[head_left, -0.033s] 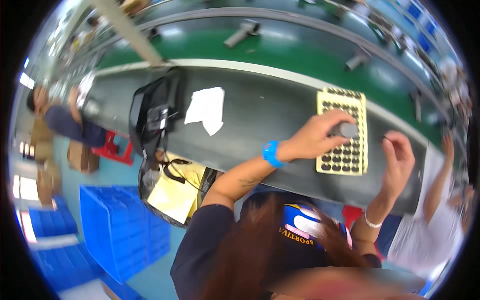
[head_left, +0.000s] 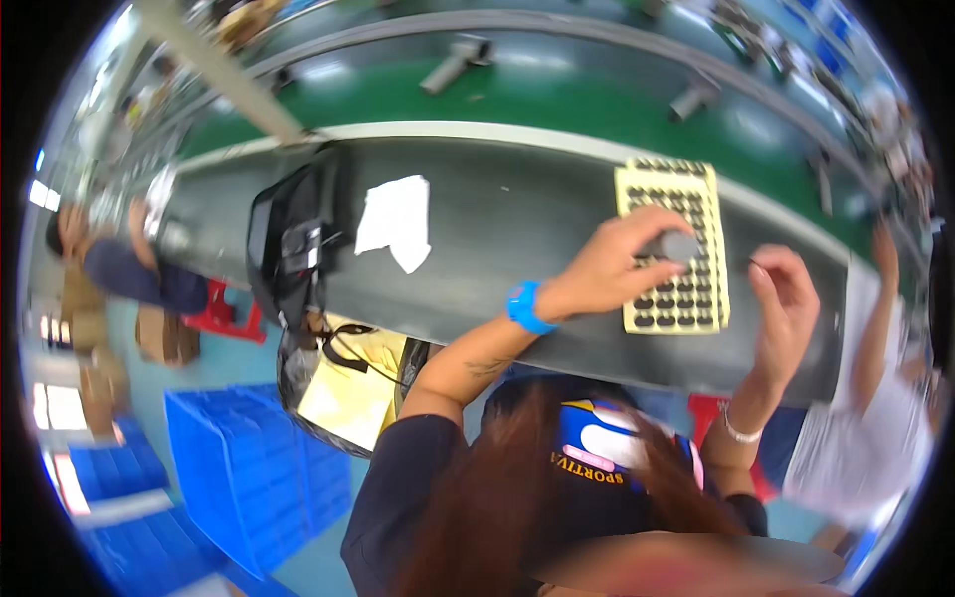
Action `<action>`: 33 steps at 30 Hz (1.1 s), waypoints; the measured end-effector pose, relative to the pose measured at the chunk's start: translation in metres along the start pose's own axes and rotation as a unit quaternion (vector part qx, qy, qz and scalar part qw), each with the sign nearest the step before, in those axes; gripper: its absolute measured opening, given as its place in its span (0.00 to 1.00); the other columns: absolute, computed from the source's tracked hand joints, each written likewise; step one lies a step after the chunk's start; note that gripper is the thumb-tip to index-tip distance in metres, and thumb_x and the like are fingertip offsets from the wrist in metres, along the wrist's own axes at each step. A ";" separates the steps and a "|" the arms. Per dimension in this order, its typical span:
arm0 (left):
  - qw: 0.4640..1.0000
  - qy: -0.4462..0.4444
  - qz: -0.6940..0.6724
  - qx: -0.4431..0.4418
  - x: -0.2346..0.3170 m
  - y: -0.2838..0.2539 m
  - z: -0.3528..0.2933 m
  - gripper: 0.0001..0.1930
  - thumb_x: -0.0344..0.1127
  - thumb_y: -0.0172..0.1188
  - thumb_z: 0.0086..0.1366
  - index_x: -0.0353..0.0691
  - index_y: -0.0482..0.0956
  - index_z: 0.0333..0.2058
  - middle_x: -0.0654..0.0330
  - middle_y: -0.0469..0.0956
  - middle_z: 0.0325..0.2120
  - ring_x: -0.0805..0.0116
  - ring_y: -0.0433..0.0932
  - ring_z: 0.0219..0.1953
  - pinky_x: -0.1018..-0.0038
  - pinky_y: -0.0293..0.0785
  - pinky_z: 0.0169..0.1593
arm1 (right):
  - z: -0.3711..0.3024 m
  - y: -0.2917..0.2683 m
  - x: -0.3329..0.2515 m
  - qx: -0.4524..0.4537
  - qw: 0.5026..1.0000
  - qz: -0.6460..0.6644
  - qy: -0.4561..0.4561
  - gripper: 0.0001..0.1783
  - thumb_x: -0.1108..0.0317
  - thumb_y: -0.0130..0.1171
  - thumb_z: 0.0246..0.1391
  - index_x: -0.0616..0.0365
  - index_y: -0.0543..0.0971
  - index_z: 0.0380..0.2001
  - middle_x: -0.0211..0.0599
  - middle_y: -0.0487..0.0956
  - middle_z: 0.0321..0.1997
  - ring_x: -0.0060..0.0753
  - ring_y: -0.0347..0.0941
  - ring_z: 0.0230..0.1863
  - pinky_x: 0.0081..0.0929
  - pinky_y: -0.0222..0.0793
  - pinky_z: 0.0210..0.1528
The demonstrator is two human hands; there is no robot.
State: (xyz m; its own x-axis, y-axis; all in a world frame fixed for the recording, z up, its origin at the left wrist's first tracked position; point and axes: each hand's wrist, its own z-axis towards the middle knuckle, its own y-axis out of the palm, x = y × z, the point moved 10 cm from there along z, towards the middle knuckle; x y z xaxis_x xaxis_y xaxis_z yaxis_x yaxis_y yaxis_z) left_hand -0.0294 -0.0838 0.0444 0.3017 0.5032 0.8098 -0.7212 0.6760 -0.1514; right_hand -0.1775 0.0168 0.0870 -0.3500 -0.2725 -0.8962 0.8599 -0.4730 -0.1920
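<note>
A pale yellow sheet (head_left: pixel 723 308) with rows of dark round pads lies on the right part of the dark work surface, apparently with another sheet under it. Over its middle, my left hand (head_left: pixel 622 261) grips a small grey round piece (head_left: pixel 679 246) between thumb and fingers, its flat face turned up. To the right of the sheet, my right hand (head_left: pixel 788 298) is raised with thumb and forefinger pinched together. A tiny dark bit shows at those fingertips, too small to name.
A torn white paper (head_left: pixel 396 221) and a black bag (head_left: pixel 288 234) lie further left on the dark bench (head_left: pixel 487 239). Below them hangs a black plastic bag with yellow sheets (head_left: pixel 343 393). Blue crates (head_left: pixel 244 468) stand at lower left. Co-workers sit at both ends.
The whole view has shifted slightly. Both hands keep nearly the same place relative to the yellow sheet, and the grey round piece stays in my left hand.
</note>
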 end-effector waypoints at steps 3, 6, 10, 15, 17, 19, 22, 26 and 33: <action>0.999 0.020 0.032 0.018 0.009 -0.004 -0.005 0.18 0.30 0.65 0.52 0.40 0.77 0.43 0.56 0.74 0.46 0.58 0.74 0.46 0.69 0.71 0.48 | -0.014 0.016 -0.003 0.002 0.996 0.076 0.045 0.10 0.83 0.56 0.49 0.64 0.72 0.36 0.32 0.72 0.35 0.22 0.67 0.40 0.17 0.62 0.44; 0.991 0.025 0.133 0.006 0.018 0.006 -0.004 0.20 0.27 0.67 0.49 0.42 0.80 0.44 0.55 0.74 0.47 0.60 0.72 0.47 0.68 0.67 0.52 | -0.020 0.016 -0.004 0.024 0.995 0.091 0.026 0.16 0.86 0.58 0.46 0.63 0.69 0.39 0.34 0.73 0.36 0.23 0.69 0.39 0.20 0.65 0.48; 0.996 -0.088 -0.017 -0.012 0.002 0.022 -0.012 0.22 0.20 0.66 0.47 0.38 0.79 0.45 0.55 0.74 0.46 0.70 0.74 0.40 0.78 0.72 0.39 | -0.031 0.017 0.010 0.050 0.987 0.129 0.079 0.18 0.88 0.56 0.47 0.63 0.66 0.40 0.36 0.73 0.35 0.29 0.72 0.47 0.25 0.69 0.51; 0.993 -0.103 -0.049 -0.033 0.003 0.033 -0.014 0.23 0.15 0.63 0.49 0.35 0.78 0.46 0.53 0.74 0.46 0.74 0.76 0.37 0.82 0.76 0.36 | -0.038 0.015 0.019 0.061 0.986 0.144 0.058 0.15 0.85 0.58 0.48 0.64 0.67 0.38 0.35 0.74 0.34 0.30 0.75 0.47 0.24 0.74 0.45; 0.987 -0.124 -0.098 -0.042 0.001 0.036 -0.014 0.23 0.14 0.62 0.50 0.33 0.77 0.47 0.52 0.72 0.48 0.72 0.78 0.37 0.81 0.78 0.37 | -0.039 0.015 0.019 0.062 0.985 0.145 0.065 0.15 0.85 0.58 0.48 0.64 0.67 0.38 0.35 0.74 0.33 0.31 0.75 0.46 0.24 0.75 0.44; 0.982 -0.138 -0.124 -0.042 -0.002 0.039 -0.014 0.23 0.14 0.62 0.50 0.31 0.76 0.47 0.51 0.71 0.48 0.71 0.78 0.37 0.81 0.79 0.38 | -0.040 0.016 0.019 0.065 0.986 0.134 0.081 0.16 0.87 0.56 0.48 0.64 0.66 0.38 0.37 0.74 0.33 0.35 0.74 0.48 0.23 0.73 0.47; 0.972 -0.160 -0.163 -0.052 -0.004 0.043 -0.012 0.24 0.13 0.62 0.49 0.29 0.75 0.48 0.50 0.69 0.50 0.69 0.79 0.38 0.78 0.79 0.41 | -0.040 0.010 0.021 0.071 0.986 0.136 0.062 0.14 0.83 0.59 0.49 0.64 0.67 0.37 0.36 0.74 0.33 0.32 0.76 0.46 0.24 0.76 0.42; 0.964 -0.167 -0.197 -0.060 -0.009 0.048 -0.012 0.24 0.14 0.62 0.51 0.30 0.74 0.49 0.52 0.67 0.52 0.67 0.80 0.38 0.77 0.79 0.43 | -0.038 0.006 0.026 0.068 0.987 0.133 0.067 0.14 0.83 0.59 0.49 0.64 0.67 0.37 0.36 0.74 0.33 0.32 0.76 0.46 0.23 0.76 0.41; 0.959 -0.172 -0.217 -0.063 -0.013 0.054 -0.011 0.23 0.14 0.61 0.52 0.29 0.74 0.50 0.52 0.66 0.52 0.68 0.80 0.38 0.78 0.79 0.44 | -0.038 0.002 0.028 0.062 0.984 0.141 0.094 0.14 0.85 0.59 0.48 0.63 0.67 0.36 0.36 0.75 0.32 0.33 0.75 0.47 0.22 0.74 0.43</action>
State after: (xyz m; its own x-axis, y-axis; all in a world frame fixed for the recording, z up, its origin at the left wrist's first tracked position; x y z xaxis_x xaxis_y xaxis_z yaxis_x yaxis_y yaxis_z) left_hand -0.0650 -0.0481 0.0199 0.3181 -0.0328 0.9475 -0.4865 0.8522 0.1928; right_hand -0.1718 0.0397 0.0462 -0.0192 -0.2539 -0.9670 0.8567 -0.5029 0.1151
